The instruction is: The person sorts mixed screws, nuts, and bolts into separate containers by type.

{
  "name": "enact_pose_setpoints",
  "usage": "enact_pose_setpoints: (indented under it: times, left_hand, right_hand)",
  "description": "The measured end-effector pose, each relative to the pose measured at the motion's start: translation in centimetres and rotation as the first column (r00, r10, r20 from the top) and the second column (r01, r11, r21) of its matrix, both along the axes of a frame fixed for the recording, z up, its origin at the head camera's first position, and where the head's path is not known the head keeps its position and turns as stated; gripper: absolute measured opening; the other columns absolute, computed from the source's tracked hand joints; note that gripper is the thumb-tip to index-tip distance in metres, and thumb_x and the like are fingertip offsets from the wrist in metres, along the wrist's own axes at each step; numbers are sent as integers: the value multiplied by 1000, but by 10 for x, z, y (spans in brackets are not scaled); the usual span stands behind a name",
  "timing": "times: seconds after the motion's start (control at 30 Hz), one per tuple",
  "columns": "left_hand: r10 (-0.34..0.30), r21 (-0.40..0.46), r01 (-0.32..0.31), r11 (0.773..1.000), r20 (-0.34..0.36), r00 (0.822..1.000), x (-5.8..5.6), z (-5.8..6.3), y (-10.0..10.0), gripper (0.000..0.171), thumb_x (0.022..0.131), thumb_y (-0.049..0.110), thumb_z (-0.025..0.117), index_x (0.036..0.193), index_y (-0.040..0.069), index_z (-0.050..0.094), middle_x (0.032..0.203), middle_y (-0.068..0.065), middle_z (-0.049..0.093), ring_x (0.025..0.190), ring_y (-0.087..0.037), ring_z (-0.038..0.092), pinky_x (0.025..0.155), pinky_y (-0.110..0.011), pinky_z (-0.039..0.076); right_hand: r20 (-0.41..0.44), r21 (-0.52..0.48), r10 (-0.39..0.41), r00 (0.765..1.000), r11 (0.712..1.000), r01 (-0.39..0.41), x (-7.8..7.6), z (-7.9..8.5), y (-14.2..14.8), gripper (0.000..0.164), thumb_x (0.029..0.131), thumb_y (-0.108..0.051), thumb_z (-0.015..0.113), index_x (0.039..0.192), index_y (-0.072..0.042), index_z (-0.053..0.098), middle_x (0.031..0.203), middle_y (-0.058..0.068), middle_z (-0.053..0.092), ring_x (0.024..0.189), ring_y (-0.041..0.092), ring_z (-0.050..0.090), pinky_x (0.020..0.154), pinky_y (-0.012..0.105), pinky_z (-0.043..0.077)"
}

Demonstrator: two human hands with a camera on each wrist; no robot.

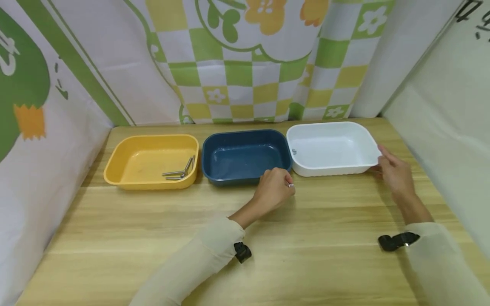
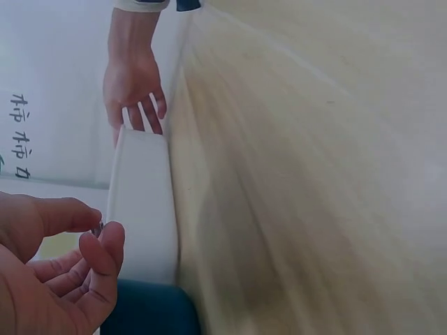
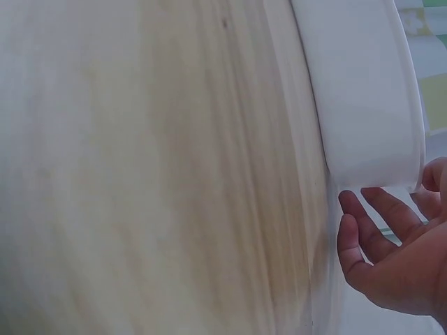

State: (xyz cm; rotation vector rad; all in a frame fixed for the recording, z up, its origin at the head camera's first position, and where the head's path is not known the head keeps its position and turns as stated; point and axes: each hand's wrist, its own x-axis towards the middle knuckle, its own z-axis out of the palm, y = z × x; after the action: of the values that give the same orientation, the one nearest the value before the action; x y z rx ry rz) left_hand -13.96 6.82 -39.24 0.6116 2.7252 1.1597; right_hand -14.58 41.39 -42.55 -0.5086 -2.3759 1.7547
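Note:
My left hand is over the front right corner of the dark blue tray. Its thumb and index finger pinch a small shiny metal piece, mostly hidden by the fingertips. At the right end of the white tray, my right hand grips the rim, with the thumb at the edge and fingers against the outer wall. Another small metal piece lies at the left inside of the white tray, too small to tell its kind.
A yellow tray stands at the left, holding several metal bolts or rods in its right part. The three trays form a row at the back of the wooden table. A patterned cloth hangs behind them.

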Motion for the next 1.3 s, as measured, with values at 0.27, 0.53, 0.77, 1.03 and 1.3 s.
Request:
enact_pose_setpoints:
  times: [0.27, 0.53, 0.77, 1.03, 1.3]
  left_hand:
    - [-27, 27, 27, 999, 9, 1000, -20, 21, 30, 4, 85, 6, 72, 86, 7, 76, 79, 0, 70, 61, -10, 58, 56, -23, 46]
    - [15, -2, -15, 1000, 2, 1000, -43, 29, 44, 5, 84, 9, 72, 86, 9, 77, 90, -2, 71, 73, -17, 60, 69, -32, 50]
    - [14, -24, -14, 1000, 24, 1000, -62, 26, 63, 4, 84, 8, 72, 82, 9, 75, 83, -1, 70, 81, -19, 63, 83, -36, 50]
    - [-1, -18, 1, 1000, 10, 1000, -72, 17, 85, 5, 84, 10, 72, 86, 9, 76, 93, -3, 71, 85, -21, 64, 75, -30, 50]
    - [44, -36, -44, 998, 12, 999, -77, 6, 91, 5, 85, 11, 74, 88, 9, 76, 100, -5, 71, 91, -24, 63, 75, -29, 50]
  right_hand:
    - [-1, 75, -1, 1000, 997, 1, 3, 1, 2, 49, 104, -27, 48, 151, -15, 40, 153, 15, 32, 83, -11, 59, 68, 12, 51]
    - [27, 186, 31, 999, 982, -35, 5, -2, -3, 51, 105, -34, 45, 153, -16, 38, 154, 15, 34, 87, -7, 55, 68, 12, 49]
    - [-1, 228, 41, 999, 973, -39, 6, 0, 4, 52, 105, -36, 45, 153, -17, 39, 153, 15, 36, 91, -4, 57, 67, 14, 48]
    - [-27, 231, 27, 999, 973, -20, 11, 3, 9, 51, 106, -33, 45, 152, -11, 39, 153, 9, 37, 85, -8, 58, 67, 12, 48]
    - [-4, 239, 43, 999, 970, -41, 6, 3, 6, 50, 106, -34, 44, 152, -16, 40, 155, 8, 35, 91, -3, 56, 69, 16, 50]
